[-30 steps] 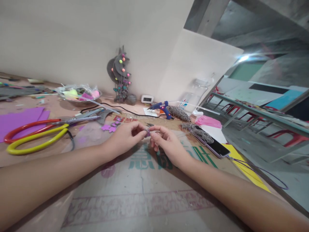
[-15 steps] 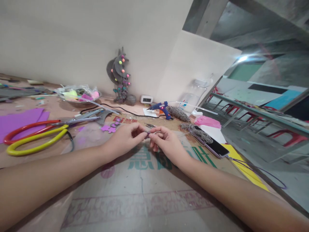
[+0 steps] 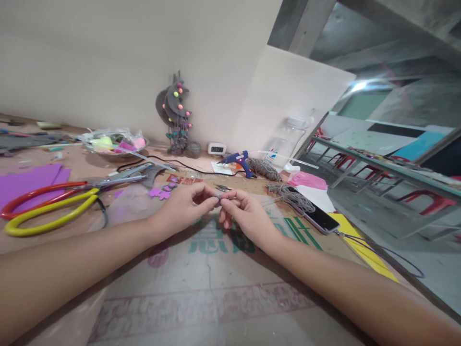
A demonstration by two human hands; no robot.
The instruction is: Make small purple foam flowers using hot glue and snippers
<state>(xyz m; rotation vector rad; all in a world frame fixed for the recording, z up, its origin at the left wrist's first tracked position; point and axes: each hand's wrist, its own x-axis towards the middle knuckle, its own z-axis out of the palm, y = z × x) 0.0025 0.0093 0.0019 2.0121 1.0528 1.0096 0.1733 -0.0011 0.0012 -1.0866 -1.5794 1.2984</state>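
Observation:
My left hand (image 3: 184, 205) and my right hand (image 3: 250, 216) meet above a plastic-covered cardboard sheet (image 3: 169, 288). Between their fingertips is a small purplish-grey piece (image 3: 218, 198), mostly hidden and too small to make out. Each hand pinches it with thumb and forefinger; the other fingers of my right hand curl beneath. Just beyond the fingertips lies a small pointed metal tool (image 3: 223, 188). Purple cut-out shapes (image 3: 159, 193) rest to the left of my left hand. A thin greenish line runs down the sheet below the hands; I cannot tell if it is thread.
Scissors (image 3: 50, 211) with red and yellow handles lie at left beside purple sheets (image 3: 30, 180). Behind are a bowl (image 3: 115, 153), a grey moon-shaped decoration (image 3: 176, 108), a clock (image 3: 216, 148), a blue glue gun (image 3: 237, 161) and a bottle (image 3: 286, 142). Grey yarn (image 3: 293, 198) overlaps a phone (image 3: 319, 216) at right.
The whole view has shifted slightly, so things appear a little further left. Both hands keep their pinch on the small piece, with only slight finger movement.

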